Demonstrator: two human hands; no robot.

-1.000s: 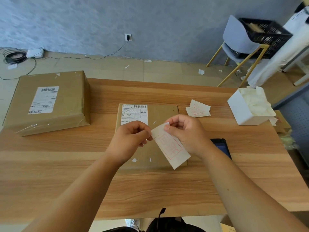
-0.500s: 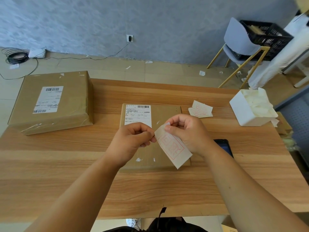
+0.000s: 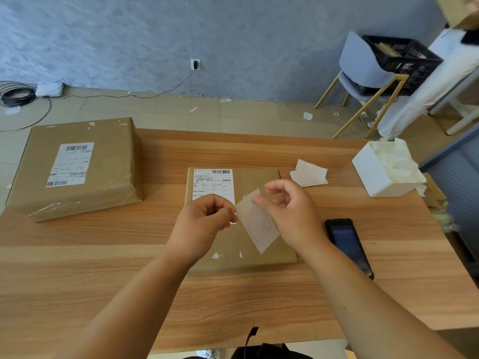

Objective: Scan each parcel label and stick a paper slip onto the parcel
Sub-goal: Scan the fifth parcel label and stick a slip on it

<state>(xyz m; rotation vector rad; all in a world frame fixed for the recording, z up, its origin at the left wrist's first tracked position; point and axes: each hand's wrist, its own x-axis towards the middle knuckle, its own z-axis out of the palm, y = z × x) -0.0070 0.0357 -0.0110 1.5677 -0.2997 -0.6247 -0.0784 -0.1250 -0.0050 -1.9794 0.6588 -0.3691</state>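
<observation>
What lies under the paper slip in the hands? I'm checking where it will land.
The flat parcel, bare brown cardboard beside its label. The slip and both hands hide the patch directly beneath.

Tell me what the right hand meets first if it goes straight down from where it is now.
Most likely the flat parcel lying under it, with the paper slip held by the right hand touching first. Height above the parcel is unclear.

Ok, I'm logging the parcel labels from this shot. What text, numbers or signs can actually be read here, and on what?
"业务类型": bold print at the right edge of the white label on the flat parcel.
Rest of that label: barcode and small print, too small to read.
Label on the big box: barcodes visible, text blurred.
Slip between the hands: faint red print, unreadable.
Slip pile: red print, unreadable.
</observation>
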